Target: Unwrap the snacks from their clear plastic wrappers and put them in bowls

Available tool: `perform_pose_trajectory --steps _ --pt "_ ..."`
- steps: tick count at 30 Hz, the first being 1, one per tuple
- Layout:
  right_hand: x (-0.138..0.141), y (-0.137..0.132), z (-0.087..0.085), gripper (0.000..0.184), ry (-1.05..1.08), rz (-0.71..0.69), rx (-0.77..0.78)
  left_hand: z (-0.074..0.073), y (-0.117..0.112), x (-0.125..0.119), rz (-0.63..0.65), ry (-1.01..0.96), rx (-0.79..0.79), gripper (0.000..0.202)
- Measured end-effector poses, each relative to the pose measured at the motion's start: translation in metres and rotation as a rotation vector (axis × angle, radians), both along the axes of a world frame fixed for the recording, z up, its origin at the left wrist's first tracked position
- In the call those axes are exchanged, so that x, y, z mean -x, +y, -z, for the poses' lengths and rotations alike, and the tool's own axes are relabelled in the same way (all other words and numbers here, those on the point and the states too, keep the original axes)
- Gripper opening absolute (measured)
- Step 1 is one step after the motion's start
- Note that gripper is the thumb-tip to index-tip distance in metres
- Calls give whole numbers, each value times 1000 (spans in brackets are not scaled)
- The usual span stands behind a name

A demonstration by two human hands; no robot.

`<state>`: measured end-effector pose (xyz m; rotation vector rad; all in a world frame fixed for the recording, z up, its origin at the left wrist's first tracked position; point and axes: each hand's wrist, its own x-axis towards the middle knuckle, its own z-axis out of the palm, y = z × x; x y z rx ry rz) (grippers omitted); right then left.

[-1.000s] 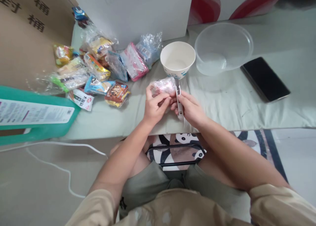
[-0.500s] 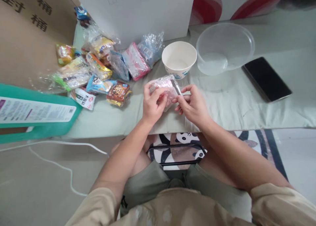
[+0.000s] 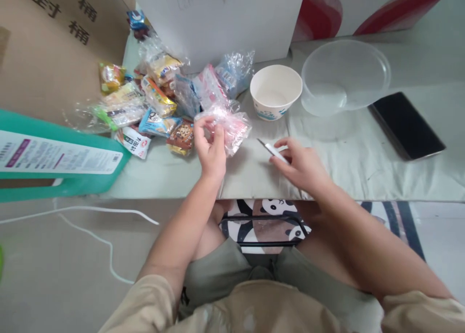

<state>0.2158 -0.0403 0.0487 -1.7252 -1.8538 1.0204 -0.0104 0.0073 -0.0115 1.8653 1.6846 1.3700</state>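
Observation:
My left hand [image 3: 210,146] is closed on a clear, crinkled plastic packet with pink in it [image 3: 234,129], above the near part of the cloth-covered surface. To its right, my right hand [image 3: 300,163] grips a small white-handled utility knife [image 3: 274,152], its dark, thin blade pointing up and left toward the packet. Blade and packet are apart. Just beyond the hands stands a white paper bowl [image 3: 276,91] with a blue-green print. Behind my left hand, a brown cookie packet [image 3: 181,136] lies at the edge of a pile of wrapped snacks [image 3: 158,95].
A clear round plastic container [image 3: 345,76] sits right of the bowl, with a black phone [image 3: 407,124] beside it. Cardboard box [image 3: 61,47] and white box [image 3: 221,23] stand behind. A green-framed item [image 3: 90,178] is at left. White cables [image 3: 109,208] run below the edge.
My hands have moved apart. The knife has come away from the packet to the right, and the packet has shifted left toward the snack pile. The whole view has shifted slightly.

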Motion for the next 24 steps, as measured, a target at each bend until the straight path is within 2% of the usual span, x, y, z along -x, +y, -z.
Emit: perform_pose_trajectory --steps 1,2,6,9,11,12,14,16,19,21,24 --pt "-7 3 2 25 -44 47 -57 3 -4 -7 -98 -89 -7 40" --pt "-15 6 5 26 -102 94 -121 5 -10 -16 -109 -115 11 39" --pt "-45 15 20 21 -307 187 -311 0 -31 -38 46 -93 87 43" --pt "-62 17 23 19 -417 231 -313 -12 -30 -25 70 4 84 48" --pt "-67 16 20 26 -466 291 -329 -18 -22 -10 54 59 48 46" --pt "-66 15 18 31 -460 308 -351 -19 -18 -3 86 76 41 47" --pt "-56 11 13 42 -358 257 -392 -20 -13 4 169 94 76 49" --pt "-39 8 10 54 -183 84 -417 -20 -12 4 230 65 177 42" --pt "-12 5 12 68 22 -158 -441 -21 -14 -3 272 -97 334 25" --pt "-3 6 14 62 48 -203 -422 -23 -14 -6 271 -183 358 20" --pt "-7 9 13 37 24 -165 -361 -25 -10 -1 198 -223 317 10"
